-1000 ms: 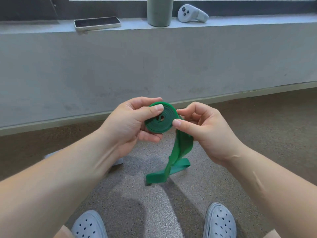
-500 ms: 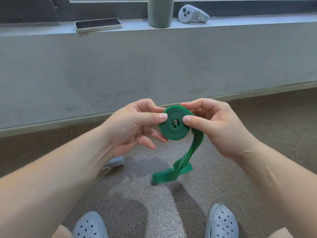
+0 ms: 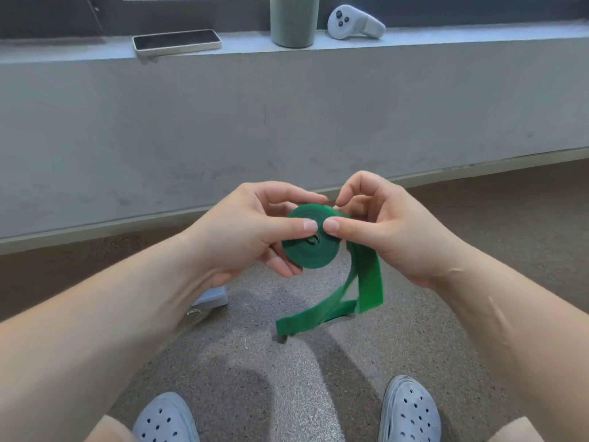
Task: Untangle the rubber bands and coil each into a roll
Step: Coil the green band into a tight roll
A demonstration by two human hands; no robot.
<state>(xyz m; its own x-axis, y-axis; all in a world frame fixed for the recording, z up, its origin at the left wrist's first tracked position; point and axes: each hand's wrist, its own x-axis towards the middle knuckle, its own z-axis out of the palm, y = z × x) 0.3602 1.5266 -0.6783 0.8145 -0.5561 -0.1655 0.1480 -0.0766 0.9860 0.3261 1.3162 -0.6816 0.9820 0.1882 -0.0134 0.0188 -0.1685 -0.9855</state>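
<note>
A green rubber band (image 3: 310, 250) is partly wound into a flat coil held up over the floor between both hands. My left hand (image 3: 251, 228) grips the coil from the left, thumb on its front face and fingers behind. My right hand (image 3: 382, 228) pinches the coil from the right, thumb beside the centre hole. The loose green tail (image 3: 366, 282) drops from the coil's right side, curves down and left, and ends just above the floor.
A low grey wall runs across ahead, with a ledge holding a phone (image 3: 177, 41), a grey cylinder (image 3: 294, 20) and a white controller (image 3: 355, 22). A small grey box (image 3: 212, 298) lies on the speckled floor under my left wrist. My two shoes (image 3: 409, 409) are at the bottom.
The coil has grown by about a turn and the hanging tail has shortened. Both thumbs have shifted to meet near the coil's centre.
</note>
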